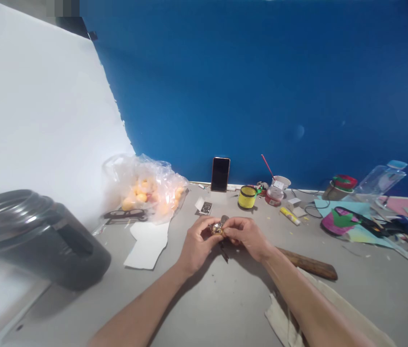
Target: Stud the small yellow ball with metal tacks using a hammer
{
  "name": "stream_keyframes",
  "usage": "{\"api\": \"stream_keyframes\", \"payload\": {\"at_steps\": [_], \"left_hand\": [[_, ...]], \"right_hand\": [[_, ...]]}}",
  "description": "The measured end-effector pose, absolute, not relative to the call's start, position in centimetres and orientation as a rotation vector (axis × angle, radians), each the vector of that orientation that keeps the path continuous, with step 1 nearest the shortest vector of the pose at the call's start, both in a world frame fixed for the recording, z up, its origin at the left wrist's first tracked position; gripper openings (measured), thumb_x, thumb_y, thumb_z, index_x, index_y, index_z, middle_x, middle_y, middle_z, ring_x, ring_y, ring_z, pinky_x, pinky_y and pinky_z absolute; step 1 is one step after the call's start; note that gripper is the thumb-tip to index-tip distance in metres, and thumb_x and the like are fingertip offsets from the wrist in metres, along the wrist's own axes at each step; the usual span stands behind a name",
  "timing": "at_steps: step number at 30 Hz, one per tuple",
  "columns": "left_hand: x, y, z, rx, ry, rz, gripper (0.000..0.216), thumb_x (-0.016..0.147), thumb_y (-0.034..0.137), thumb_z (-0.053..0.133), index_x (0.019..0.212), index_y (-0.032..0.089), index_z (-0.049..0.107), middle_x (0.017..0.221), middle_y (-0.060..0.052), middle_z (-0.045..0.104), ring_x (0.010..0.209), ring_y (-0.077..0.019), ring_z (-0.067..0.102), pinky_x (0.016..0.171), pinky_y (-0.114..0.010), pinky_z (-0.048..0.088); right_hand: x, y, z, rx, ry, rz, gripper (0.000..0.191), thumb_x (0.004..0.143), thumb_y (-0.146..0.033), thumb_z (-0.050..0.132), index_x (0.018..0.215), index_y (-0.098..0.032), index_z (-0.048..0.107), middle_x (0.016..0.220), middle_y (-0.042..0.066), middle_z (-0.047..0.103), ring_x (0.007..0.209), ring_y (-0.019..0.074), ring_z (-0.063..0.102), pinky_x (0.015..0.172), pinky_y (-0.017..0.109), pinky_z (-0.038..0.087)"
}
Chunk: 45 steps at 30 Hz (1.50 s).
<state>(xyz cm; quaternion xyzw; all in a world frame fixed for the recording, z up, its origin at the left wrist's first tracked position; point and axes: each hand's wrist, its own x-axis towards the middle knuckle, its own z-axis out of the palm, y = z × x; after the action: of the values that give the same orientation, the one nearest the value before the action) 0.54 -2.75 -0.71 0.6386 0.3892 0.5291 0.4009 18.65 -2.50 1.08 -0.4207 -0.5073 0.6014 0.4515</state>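
Observation:
Over the middle of the grey table [225,299], my left hand [197,243] and my right hand [249,236] meet around a small shiny gold object [218,228]. Both hands pinch it from either side, fingers curled round it. What the gold object is, I cannot make out. A thin dark tool [223,252] lies on the table just under the hands.
A large dark jar [37,238] lies on its side at the left. A plastic bag of orange balls [148,189], white paper [148,245], a phone [220,174] against the blue wall, a yellow tape roll [247,196], a wooden stick [308,264] and craft clutter [356,217] surround the hands.

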Motion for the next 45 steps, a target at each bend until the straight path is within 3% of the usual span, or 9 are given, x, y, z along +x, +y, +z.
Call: {"api": "stream_keyframes", "payload": {"at_steps": [11,18,24,35,45], "left_hand": [[1.0,-3.3,-0.6,1.543,0.989,1.347,0.028,0.076,0.028,0.081,0.1,0.018,0.069,0.106,-0.006,0.065,0.091,-0.0186,0.065,0.08,-0.03,0.054],[0.9,-3.1,-0.2,1.287,0.977,1.159,0.046,0.067,0.031,0.087,0.104,0.017,0.063,0.077,-0.001,0.069,0.075,-0.0173,0.066,0.072,-0.03,0.053],[1.1,-3.2,-0.1,1.302,0.938,1.214,0.041,0.069,0.035,0.087,0.099,0.017,0.065,0.088,-0.004,0.072,0.078,-0.017,0.067,0.073,-0.03,0.055],[0.8,-3.6,0.7,1.264,0.898,1.119,0.046,0.08,0.041,0.079,0.119,0.018,0.075,0.085,-0.007,0.074,0.072,-0.0176,0.065,0.066,-0.031,0.054],[1.0,-3.5,0.8,1.255,0.954,1.158,0.037,0.073,0.034,0.081,0.106,0.017,0.078,0.083,-0.007,0.074,0.072,-0.0181,0.065,0.068,-0.031,0.054]], "right_hand": [[18.6,-2.7,1.1,-1.021,-1.18,1.526,0.032,0.061,-0.041,0.09,0.07,-0.015,0.073,0.063,0.001,0.064,0.052,0.0079,0.045,0.052,0.024,0.029],[18.8,-2.6,0.7,-0.994,-1.122,1.607,0.036,0.061,-0.043,0.093,0.074,-0.015,0.074,0.069,0.002,0.067,0.052,0.0068,0.045,0.051,0.023,0.03],[18.6,-2.8,1.1,-0.982,-1.088,1.603,0.036,0.06,-0.043,0.093,0.075,-0.016,0.074,0.068,0.001,0.067,0.052,0.0072,0.046,0.051,0.023,0.032],[18.6,-2.8,1.3,-1.024,-1.1,1.6,0.039,0.057,-0.045,0.094,0.073,-0.016,0.073,0.067,0.002,0.068,0.052,0.0079,0.045,0.052,0.024,0.032],[18.6,-2.8,1.2,-1.012,-1.15,1.58,0.037,0.062,-0.046,0.091,0.072,-0.017,0.072,0.068,0.002,0.068,0.052,0.008,0.045,0.052,0.024,0.03]]}}
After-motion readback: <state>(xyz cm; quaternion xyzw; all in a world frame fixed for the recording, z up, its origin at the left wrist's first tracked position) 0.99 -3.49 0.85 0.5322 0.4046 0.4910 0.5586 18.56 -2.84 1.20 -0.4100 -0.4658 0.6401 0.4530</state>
